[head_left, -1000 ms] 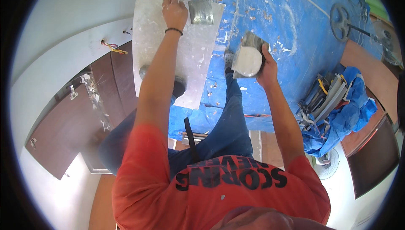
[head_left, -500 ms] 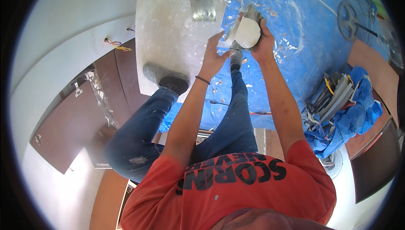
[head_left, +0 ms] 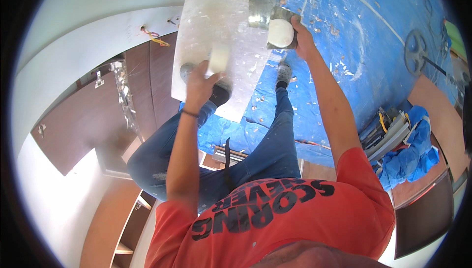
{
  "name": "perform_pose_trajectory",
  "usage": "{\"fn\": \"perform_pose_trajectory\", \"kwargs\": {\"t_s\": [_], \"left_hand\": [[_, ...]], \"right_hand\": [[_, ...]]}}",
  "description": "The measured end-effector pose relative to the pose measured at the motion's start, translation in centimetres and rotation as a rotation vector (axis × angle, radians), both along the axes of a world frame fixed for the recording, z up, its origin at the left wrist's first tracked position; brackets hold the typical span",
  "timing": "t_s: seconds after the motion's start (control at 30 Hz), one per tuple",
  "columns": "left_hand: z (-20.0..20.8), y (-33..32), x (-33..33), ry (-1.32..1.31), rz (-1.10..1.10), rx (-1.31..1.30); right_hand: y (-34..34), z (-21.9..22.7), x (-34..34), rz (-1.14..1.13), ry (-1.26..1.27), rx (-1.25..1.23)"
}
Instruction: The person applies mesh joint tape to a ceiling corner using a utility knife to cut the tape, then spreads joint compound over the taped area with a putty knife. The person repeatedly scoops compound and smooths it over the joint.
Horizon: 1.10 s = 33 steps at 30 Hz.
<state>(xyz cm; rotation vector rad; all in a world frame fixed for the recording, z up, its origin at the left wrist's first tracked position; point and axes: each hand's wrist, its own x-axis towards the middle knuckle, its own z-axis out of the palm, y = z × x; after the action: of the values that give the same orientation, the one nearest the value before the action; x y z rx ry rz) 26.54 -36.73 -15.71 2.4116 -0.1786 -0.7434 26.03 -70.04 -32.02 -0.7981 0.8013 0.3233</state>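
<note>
My left hand [head_left: 198,87] grips a pale, flat scraper blade [head_left: 219,58], blurred by motion, above the white board [head_left: 211,17]. Its fingers are closed at the blade's lower edge. Farther out, my right hand [head_left: 306,42] holds a square metal plate [head_left: 284,13], thumb over the right edge and the other fingers hidden beneath. A smooth white mound of putty [head_left: 281,34] sits on that plate. Just left of it, a second thin metal sheet [head_left: 259,12] lies at the board's right edge.
Blue sheeting [head_left: 334,86] strewn with white and brown scraps covers the floor. A bag of tools [head_left: 393,130] lies at right, with a dark wheel [head_left: 416,52] beyond it. Wires [head_left: 155,36] poke from the left wall above brown cabinet doors [head_left: 73,130]. My feet stand near the board.
My left hand has moved left and nearer me, away from the plate, carrying the scraper blade. My right hand still holds the plate with its putty. The whole view has shifted.
</note>
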Motion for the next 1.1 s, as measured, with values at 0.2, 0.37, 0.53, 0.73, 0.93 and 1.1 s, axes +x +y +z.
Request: {"fn": "perform_pose_trajectory", "kwargs": {"t_s": [0.2,0.37,0.53,0.73,0.93,1.1], "left_hand": [[15.5,6.6,0.3,-0.091,0.074,0.207],[21.8,10.0,-0.9,-0.027,0.263,0.294],[21.4,9.5,-1.3,-0.112,0.25,0.288],[22.4,8.2,-0.2,-0.233,0.136,0.235],[24.3,7.9,1.7,-0.391,0.147,0.154],[27.2,10.5,3.6,-0.21,0.501,-0.344]], "right_hand": [[-1.5,-10.5,4.0,0.192,-0.029,-0.208],[-0.4,-8.6,7.0,0.391,0.035,-0.466],[0.3,-9.0,7.8,0.525,0.02,-0.919],[1.4,-5.5,7.2,0.506,0.206,-1.411],[2.8,-3.2,1.5,0.478,0.039,-1.418],[11.8,12.7,8.6,0.377,-0.514,-0.769]]}}
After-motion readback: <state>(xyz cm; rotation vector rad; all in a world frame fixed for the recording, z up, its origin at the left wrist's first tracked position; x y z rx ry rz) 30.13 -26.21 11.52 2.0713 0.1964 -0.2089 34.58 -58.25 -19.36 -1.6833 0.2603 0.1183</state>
